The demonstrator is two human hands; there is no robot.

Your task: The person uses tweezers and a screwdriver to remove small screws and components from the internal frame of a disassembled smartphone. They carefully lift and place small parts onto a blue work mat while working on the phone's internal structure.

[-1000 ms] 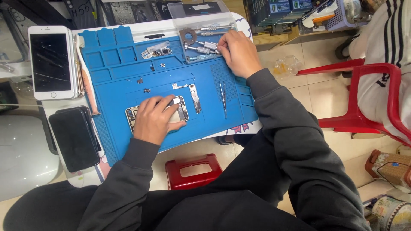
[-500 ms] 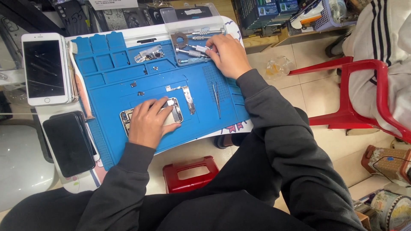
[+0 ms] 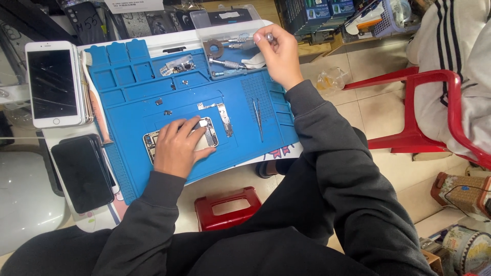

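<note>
Head-camera view looks down on a white work table [image 3: 169, 38] almost covered by a blue repair mat [image 3: 138, 102] with moulded compartments along its top edge. To the right of the table stands a red plastic chair [image 3: 434, 110] with another person in a striped white top seated on it, and a small red stool [image 3: 227, 207] sits on the tiled floor under the table's near edge. On the left, off the mat, a white smartphone [image 3: 53, 84] lies face up, and nearer the viewer a black phone [image 3: 82, 174] lies face up as well. In the mat's middle, the opened phone chassis [image 3: 207, 139] lies flat, and the left hand [image 3: 176, 148] rests spread over it, palm down, pinning it in place; this hand has not moved over the last second. The right hand [image 3: 279, 53] has changed: a moment ago it lay low among the tools in the clear tray [image 3: 225, 23] at the mat's far edge, and now it is lifted slightly, fingers pinched narrowly around a silver screwdriver [image 3: 250, 40] by its head. Other silver drivers remain in the tray beside it. Tweezers [image 3: 258, 117] lie on the mat to the right of the chassis, next to a loose metal bracket [image 3: 224, 118] and a few tiny screws.
</note>
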